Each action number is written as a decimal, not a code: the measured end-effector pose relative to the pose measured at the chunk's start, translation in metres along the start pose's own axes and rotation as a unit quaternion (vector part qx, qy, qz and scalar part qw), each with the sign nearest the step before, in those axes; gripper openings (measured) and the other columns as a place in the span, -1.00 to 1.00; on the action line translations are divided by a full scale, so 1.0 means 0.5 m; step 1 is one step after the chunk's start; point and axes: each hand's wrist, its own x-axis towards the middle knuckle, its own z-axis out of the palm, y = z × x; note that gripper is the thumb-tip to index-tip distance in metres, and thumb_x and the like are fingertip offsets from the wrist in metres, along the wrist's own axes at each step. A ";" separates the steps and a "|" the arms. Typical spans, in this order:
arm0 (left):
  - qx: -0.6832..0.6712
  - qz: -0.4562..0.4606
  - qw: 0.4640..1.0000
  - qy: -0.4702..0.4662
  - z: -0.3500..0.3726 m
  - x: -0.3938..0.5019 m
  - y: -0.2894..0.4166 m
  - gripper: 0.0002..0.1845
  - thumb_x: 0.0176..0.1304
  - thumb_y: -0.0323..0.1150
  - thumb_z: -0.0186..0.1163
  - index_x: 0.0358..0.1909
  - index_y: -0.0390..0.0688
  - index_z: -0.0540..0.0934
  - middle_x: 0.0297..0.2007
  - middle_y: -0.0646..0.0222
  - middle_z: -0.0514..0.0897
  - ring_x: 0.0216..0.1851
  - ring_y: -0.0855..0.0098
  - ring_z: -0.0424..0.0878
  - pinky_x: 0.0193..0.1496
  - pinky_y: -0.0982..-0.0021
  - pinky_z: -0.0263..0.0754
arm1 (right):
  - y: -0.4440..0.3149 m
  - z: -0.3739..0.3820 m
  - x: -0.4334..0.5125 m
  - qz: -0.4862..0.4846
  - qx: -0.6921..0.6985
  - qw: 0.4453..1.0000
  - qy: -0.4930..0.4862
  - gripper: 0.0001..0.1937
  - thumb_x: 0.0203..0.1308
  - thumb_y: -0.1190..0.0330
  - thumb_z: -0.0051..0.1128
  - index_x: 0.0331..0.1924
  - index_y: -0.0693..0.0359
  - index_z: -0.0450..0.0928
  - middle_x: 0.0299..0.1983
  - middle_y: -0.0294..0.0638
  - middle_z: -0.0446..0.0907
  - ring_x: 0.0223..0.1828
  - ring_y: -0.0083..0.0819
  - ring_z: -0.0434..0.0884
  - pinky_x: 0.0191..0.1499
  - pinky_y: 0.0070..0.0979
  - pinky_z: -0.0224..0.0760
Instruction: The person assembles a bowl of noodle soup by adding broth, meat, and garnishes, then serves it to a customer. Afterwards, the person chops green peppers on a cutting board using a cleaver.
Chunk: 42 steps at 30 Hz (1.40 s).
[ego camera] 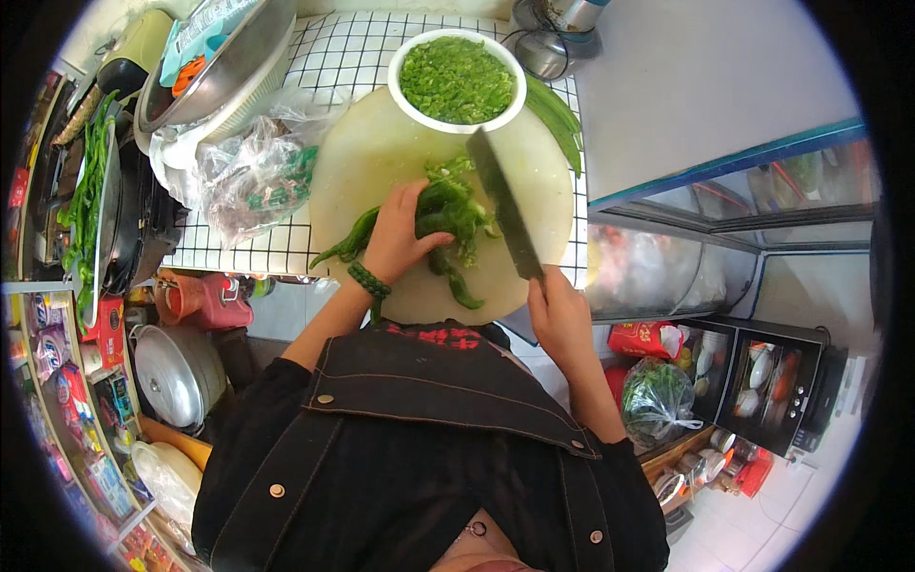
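Note:
My left hand (406, 232) presses on a bunch of long green peppers (452, 207) with cut ends, on a round pale cutting board (386, 300). In my right hand (559, 304) is the handle of a cleaver (506, 207); its blade is just right of the peppers and points up towards a white bowl (520, 96). Chopped green pepper (457, 80) fills that bowl, at the board's far edge. Longer green pods (557, 118) lie to the bowl's right, partly hidden by it.
A clear plastic bag (250, 179) lies left of the board on the checked cloth (336, 39). Behind it are a steel basin (214, 79) and a white colander. More green peppers (89, 207) lie on a tray at far left. A glass-sided counter (715, 93) is on the right.

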 end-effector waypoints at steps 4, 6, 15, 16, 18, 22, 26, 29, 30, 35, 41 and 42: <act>0.052 0.024 0.997 0.046 0.026 -0.012 0.014 -0.34 0.00 -0.26 0.45 0.17 -0.21 0.47 0.05 0.12 0.56 0.07 0.05 0.50 0.13 0.15 0.39 | 0.004 -0.007 0.046 -0.084 -0.161 0.980 -0.079 -0.90 0.31 0.39 -0.01 -0.19 0.23 0.40 -0.41 0.01 0.56 -0.43 0.02 0.62 -0.42 -0.15 0.48; 0.071 0.040 0.994 0.071 0.033 -0.011 0.018 -0.45 0.03 -0.30 0.42 0.09 -0.22 0.53 0.01 0.17 0.60 0.05 0.07 0.51 0.11 0.14 0.40 | 0.005 -0.021 0.067 -0.136 -0.230 0.957 -0.112 -0.92 0.25 0.42 -0.01 -0.23 0.20 0.37 -0.43 -0.07 0.53 -0.48 -0.10 0.63 -0.48 -0.23 0.49; 0.100 0.059 0.991 0.073 0.059 0.000 0.028 -0.53 0.02 -0.39 0.37 0.02 -0.25 0.56 0.00 0.17 0.59 0.03 0.07 0.53 0.03 0.14 0.45 | -0.029 -0.086 0.107 -0.235 -0.318 0.906 -0.152 -0.85 0.11 0.46 0.03 -0.24 0.21 0.36 -0.40 -0.18 0.47 -0.53 -0.30 0.64 -0.52 -0.37 0.50; 0.104 0.061 0.990 0.072 0.061 0.000 0.028 -0.53 0.01 -0.40 0.37 0.02 -0.25 0.56 0.00 0.17 0.59 0.03 0.07 0.53 0.03 0.14 0.46 | -0.029 -0.087 0.109 -0.233 -0.312 0.908 -0.158 -0.86 0.11 0.46 0.03 -0.24 0.22 0.35 -0.39 -0.17 0.48 -0.53 -0.28 0.65 -0.52 -0.36 0.51; 0.103 0.059 0.990 0.074 0.064 -0.001 0.030 -0.53 0.00 -0.42 0.37 0.02 -0.25 0.55 0.01 0.17 0.59 0.01 0.08 0.53 0.01 0.15 0.47 | -0.019 -0.081 0.119 -0.226 -0.295 0.911 -0.177 -0.87 0.13 0.46 0.02 -0.24 0.23 0.35 -0.40 -0.14 0.50 -0.52 -0.21 0.65 -0.51 -0.31 0.51; 0.101 0.048 0.991 0.076 0.067 -0.001 0.033 -0.54 0.03 -0.44 0.36 0.03 -0.25 0.54 -0.01 0.14 0.59 -0.01 0.05 0.54 0.02 0.14 0.46 | 0.035 -0.029 0.168 -0.234 -0.247 0.921 -0.187 -0.90 0.15 0.47 -0.01 -0.26 0.22 0.35 -0.46 -0.08 0.56 -0.57 -0.13 0.65 -0.54 -0.26 0.51; 0.075 0.033 0.996 0.047 0.065 -0.001 0.034 -0.56 0.09 -0.43 0.34 0.04 -0.27 0.54 -0.01 0.09 0.59 -0.02 0.01 0.53 0.02 0.11 0.45 | 0.083 0.062 0.215 -0.223 -0.223 0.935 -0.163 -0.91 0.17 0.47 -0.02 -0.26 0.20 0.35 -0.50 -0.06 0.59 -0.56 -0.06 0.64 -0.53 -0.19 0.52; 0.075 0.035 0.995 0.046 0.065 0.000 0.035 -0.56 0.10 -0.43 0.34 0.05 -0.27 0.53 -0.01 0.08 0.58 -0.01 0.00 0.53 0.03 0.11 0.45 | 0.084 0.083 0.224 -0.231 -0.225 0.933 -0.160 -0.91 0.18 0.47 -0.02 -0.25 0.21 0.35 -0.51 -0.07 0.58 -0.54 -0.06 0.66 -0.51 -0.18 0.52; 0.071 0.041 0.995 0.050 0.065 0.001 0.035 -0.55 0.10 -0.43 0.34 0.05 -0.27 0.53 -0.01 0.07 0.58 0.00 -0.01 0.53 0.03 0.10 0.45 | 0.076 0.073 0.219 -0.252 -0.207 0.937 -0.128 -0.91 0.18 0.47 -0.02 -0.24 0.21 0.35 -0.51 -0.08 0.57 -0.54 -0.06 0.66 -0.51 -0.18 0.52; 0.111 0.052 0.990 0.066 0.069 -0.002 0.037 -0.56 0.05 -0.47 0.32 0.03 -0.24 0.53 -0.05 0.17 0.58 -0.03 0.05 0.53 0.02 0.15 0.47 | 0.015 -0.055 0.160 -0.257 -0.218 0.929 -0.150 -0.90 0.18 0.46 -0.03 -0.24 0.21 0.36 -0.50 -0.10 0.57 -0.54 -0.06 0.66 -0.51 -0.18 0.52; 0.094 0.040 0.994 0.037 0.072 -0.006 0.040 -0.57 0.11 -0.46 0.31 0.05 -0.27 0.52 0.00 0.11 0.57 0.03 -0.02 0.50 0.07 0.11 0.44 | 0.033 0.004 0.175 -0.211 -0.192 0.941 -0.185 -0.91 0.20 0.46 -0.04 -0.23 0.20 0.35 -0.45 -0.07 0.60 -0.49 -0.05 0.68 -0.49 -0.14 0.53; 0.080 0.035 0.996 0.033 0.071 -0.006 0.040 -0.57 0.13 -0.46 0.31 0.06 -0.28 0.52 0.03 0.07 0.56 0.07 -0.05 0.49 0.10 0.09 0.42 | 0.042 0.036 0.185 -0.212 -0.193 0.942 -0.173 -0.91 0.20 0.46 -0.04 -0.23 0.20 0.35 -0.45 -0.07 0.61 -0.48 -0.05 0.68 -0.49 -0.13 0.53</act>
